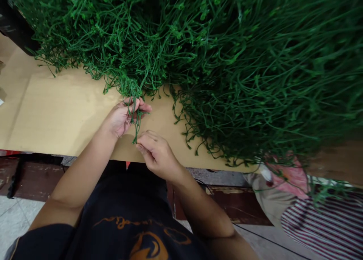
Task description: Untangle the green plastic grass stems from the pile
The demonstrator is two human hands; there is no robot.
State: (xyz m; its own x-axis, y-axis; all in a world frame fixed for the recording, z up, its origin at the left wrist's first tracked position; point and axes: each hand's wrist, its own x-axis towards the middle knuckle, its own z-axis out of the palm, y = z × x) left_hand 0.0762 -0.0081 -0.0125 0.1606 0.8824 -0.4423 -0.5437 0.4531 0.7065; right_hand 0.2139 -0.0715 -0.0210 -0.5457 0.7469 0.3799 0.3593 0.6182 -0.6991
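Nearest the camera is a dark short-sleeved shirt with orange lettering (141, 218), worn by the person, below both grips. The left grip (124, 118) is curled, palm partly turned up, with a small bunch of thin, dark green, plastic-looking stems (137, 125) held between its thumb and fingers, some strands lying across the fingers. Just below and to the right of it, the right grip (159, 152) pinches the lower tip of that bunch between thumb and forefinger, its other fingers folded in. The bunch thus hangs between the two grips, its upper part meeting the edge of a large, tangled heap of the same green stems (181, 44), which spreads above the grips and far to their right. Under both grips lies a flat, tan, cardboard-like worktop (56, 116). Well up and left of the left grip stands a black, shiny object (17, 25), only partly in view. Low and well to the right of the right grip, beyond a crumpled pink cloth-like piece (289, 176), is striped red-and-white fabric (323, 222).
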